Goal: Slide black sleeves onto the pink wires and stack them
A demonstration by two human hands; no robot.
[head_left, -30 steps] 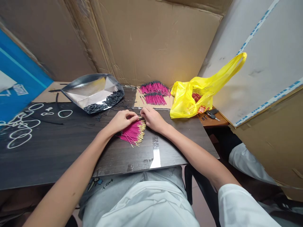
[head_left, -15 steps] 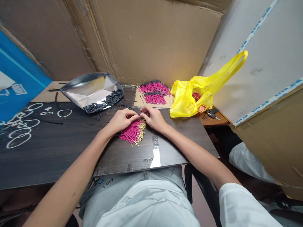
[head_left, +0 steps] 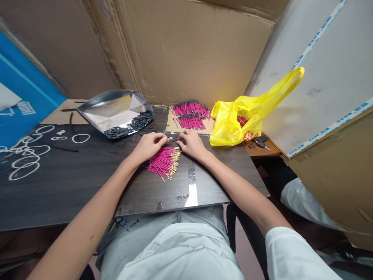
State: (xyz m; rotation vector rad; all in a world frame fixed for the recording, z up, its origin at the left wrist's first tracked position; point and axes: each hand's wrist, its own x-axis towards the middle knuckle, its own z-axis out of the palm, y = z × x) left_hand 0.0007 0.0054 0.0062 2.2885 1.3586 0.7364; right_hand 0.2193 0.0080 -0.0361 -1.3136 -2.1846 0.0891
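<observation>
My left hand (head_left: 150,147) is closed in a pinch on a thin pink stick, whose gold tip (head_left: 170,137) points right from the fingertips. My right hand (head_left: 190,144) rests just to the right, its fingers bent together beside a few small black tubes (head_left: 174,139) on the table. What its fingertips hold, if anything, is hidden. Just below both hands lies a fanned pile of pink sticks (head_left: 163,162), their gold ends toward the right.
An open silver bag (head_left: 101,116) with short black tubes (head_left: 141,120) stands at back left. Black-ended pink sticks (head_left: 190,111) lie on cardboard (head_left: 171,125) at the back. A yellow plastic bag (head_left: 224,128) and keys (head_left: 262,144) are right; white rubber bands (head_left: 25,171) lie left.
My hands have moved slightly apart. The right hand has come down toward the black tubes, and the gold tip at my left fingertips now shows.
</observation>
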